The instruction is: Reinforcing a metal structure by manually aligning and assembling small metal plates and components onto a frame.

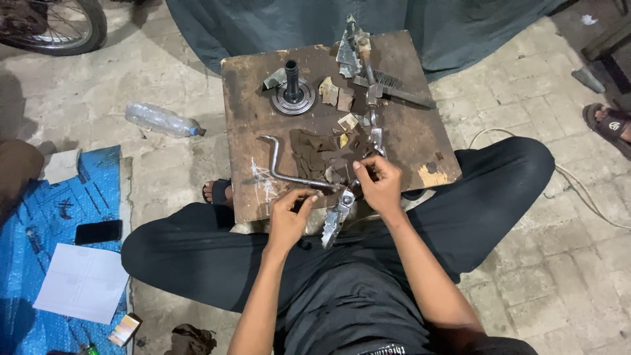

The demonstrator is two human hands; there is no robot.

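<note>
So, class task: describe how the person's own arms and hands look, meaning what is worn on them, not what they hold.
Both arms are bare from hand to at least the elbow; no sleeve shows. The left hand and right hand wear no gloves, and no watch, ring or band can be made out. Below them are dark trousers.

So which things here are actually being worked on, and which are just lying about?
In hand: left hand on bent metal crank; right hand on toothed metal footpeg; wooden board beneath.

Lying about: plastic bottle, phone, white paper, blue tarp, wire brush, bicycle wheel.
</note>
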